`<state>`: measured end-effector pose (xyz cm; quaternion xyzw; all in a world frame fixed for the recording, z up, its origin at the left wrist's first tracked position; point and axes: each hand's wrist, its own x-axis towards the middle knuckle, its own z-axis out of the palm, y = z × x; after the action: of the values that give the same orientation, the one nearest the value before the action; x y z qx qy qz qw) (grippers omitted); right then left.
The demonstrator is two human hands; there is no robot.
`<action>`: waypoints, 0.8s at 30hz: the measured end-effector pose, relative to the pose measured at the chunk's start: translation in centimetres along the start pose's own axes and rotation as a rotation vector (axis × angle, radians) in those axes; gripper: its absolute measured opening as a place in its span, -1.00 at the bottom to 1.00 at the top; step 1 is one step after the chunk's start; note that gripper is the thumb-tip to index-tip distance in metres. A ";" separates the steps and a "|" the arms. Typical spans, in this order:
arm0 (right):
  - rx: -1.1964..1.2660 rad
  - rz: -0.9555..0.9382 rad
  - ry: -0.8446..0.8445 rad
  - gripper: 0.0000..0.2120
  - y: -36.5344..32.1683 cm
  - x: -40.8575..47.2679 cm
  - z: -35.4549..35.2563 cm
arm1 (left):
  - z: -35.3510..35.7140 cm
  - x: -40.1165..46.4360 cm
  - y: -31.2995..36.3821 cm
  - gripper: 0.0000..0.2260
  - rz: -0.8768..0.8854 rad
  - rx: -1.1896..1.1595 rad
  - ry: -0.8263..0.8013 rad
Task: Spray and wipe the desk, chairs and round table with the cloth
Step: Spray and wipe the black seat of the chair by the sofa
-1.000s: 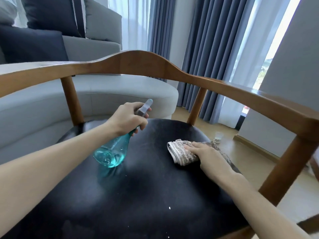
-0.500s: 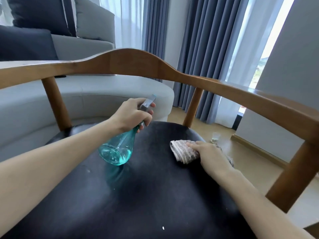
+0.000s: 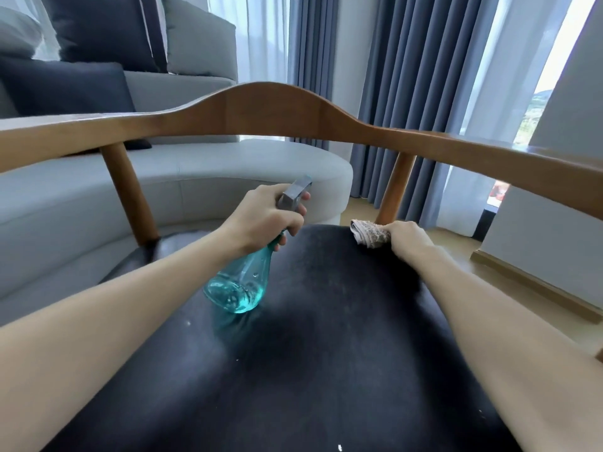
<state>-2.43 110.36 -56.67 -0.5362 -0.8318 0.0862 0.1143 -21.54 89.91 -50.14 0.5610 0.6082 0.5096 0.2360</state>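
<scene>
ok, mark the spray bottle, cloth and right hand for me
spray bottle [image 3: 235, 290], head view, teal body.
cloth [image 3: 370, 234], head view, folded end.
right hand [image 3: 409, 241], head view, back of hand.

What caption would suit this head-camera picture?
Left hand holds a teal spray bottle while the right hand presses a cloth onto the chair's dark seat.

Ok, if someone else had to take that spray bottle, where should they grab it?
Probably by the round lower body of the spray bottle, coming from the front. The left hand already wraps the narrow neck and trigger, and the bottle tilts with its wide base toward the seat, free of fingers.
</scene>
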 end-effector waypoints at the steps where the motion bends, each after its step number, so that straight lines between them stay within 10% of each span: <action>1: -0.013 -0.010 0.007 -0.52 0.2 -0.2 0.0 | 0.1 -0.1 0.0 -0.61 0.004 0.014 -0.003; 24: -0.082 -0.595 -0.150 -0.32 -14.6 -24.0 0.0 | -8.6 -8.3 0.7 -0.61 -0.031 -0.008 0.308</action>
<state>-5.61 82.51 -55.09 -0.2655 -0.9612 0.0548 0.0510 -26.52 79.10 -48.69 0.4658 0.6439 0.5882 0.1500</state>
